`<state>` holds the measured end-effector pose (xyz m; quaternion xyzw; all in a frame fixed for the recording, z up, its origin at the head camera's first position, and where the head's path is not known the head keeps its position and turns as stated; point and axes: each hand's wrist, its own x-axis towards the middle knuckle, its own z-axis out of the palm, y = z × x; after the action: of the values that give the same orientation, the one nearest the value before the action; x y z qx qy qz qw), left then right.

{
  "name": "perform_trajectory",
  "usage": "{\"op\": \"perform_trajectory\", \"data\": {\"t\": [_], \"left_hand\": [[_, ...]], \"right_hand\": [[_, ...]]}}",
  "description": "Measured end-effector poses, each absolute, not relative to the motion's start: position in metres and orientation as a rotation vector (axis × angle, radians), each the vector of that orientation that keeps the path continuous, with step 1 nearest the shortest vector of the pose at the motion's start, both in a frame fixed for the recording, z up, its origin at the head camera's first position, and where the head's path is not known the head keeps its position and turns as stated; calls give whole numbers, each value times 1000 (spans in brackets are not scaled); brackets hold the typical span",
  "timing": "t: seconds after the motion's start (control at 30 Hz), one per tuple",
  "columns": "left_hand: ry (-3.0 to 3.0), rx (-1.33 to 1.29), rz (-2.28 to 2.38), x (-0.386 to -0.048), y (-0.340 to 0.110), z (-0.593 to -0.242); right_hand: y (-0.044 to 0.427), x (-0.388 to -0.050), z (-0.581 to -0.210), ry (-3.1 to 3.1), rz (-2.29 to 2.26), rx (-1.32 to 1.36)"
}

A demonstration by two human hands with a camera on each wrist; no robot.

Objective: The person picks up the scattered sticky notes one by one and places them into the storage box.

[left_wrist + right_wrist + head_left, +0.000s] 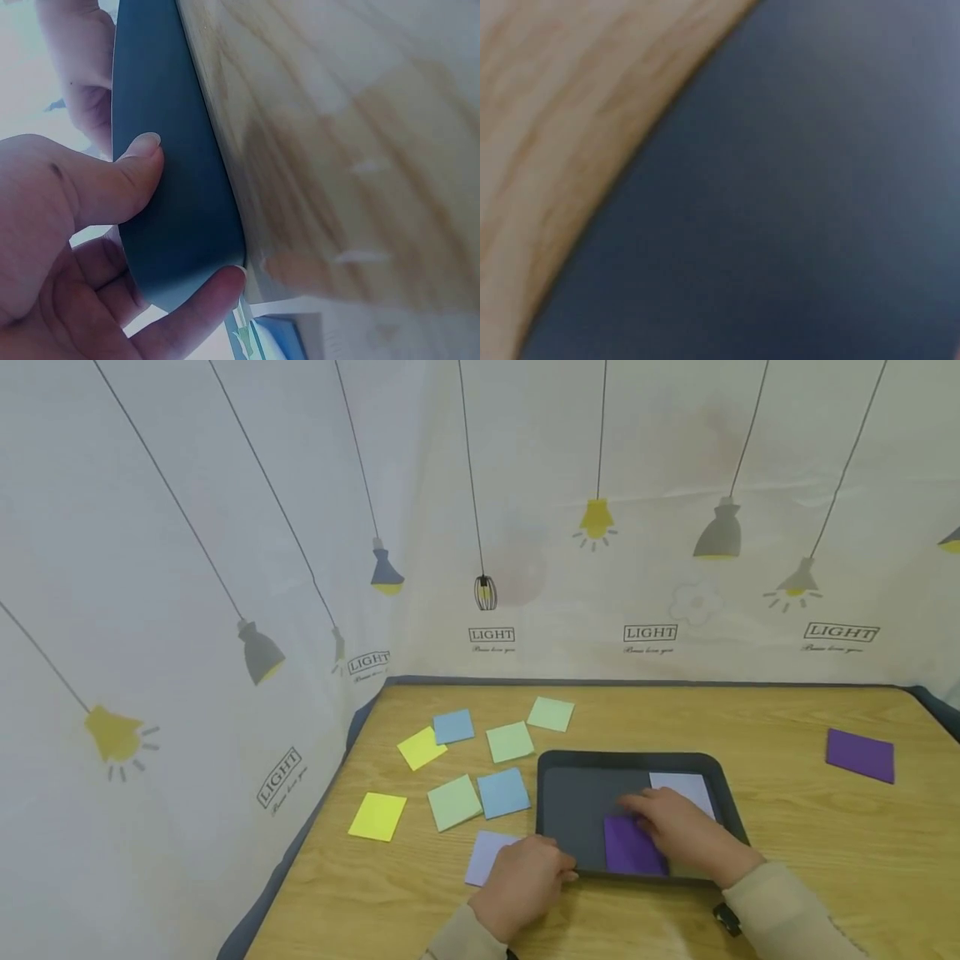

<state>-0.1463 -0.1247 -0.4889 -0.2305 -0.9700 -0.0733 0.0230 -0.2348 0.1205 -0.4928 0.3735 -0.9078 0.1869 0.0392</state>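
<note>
The left hand (525, 881) grips the tray (576, 810); I can't tell whether the right hand (686, 828) pinches the purple note (628, 850) inside. Tugging the tray could skew it.

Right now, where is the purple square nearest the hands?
In the head view, the purple square lies inside the dark tray, by its near side, beside the right hand.

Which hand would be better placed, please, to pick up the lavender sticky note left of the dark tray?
Probably the left hand: it sits beside that lavender sticky note, though it grips the dark tray. The right hand is farther away, at the purple sticky note inside it.
</note>
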Motion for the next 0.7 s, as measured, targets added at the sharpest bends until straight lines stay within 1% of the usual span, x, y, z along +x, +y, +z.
{"op": "perform_trajectory", "data": {"t": [0.23, 0.7], "left_hand": [[-2980, -721, -202, -147, -124, -489], [-2965, -735, -202, -142, -124, -487]], "right_hand": [[134, -238, -487, -2856, 614, 963], [171, -241, -484, -2851, 648, 841]]}}
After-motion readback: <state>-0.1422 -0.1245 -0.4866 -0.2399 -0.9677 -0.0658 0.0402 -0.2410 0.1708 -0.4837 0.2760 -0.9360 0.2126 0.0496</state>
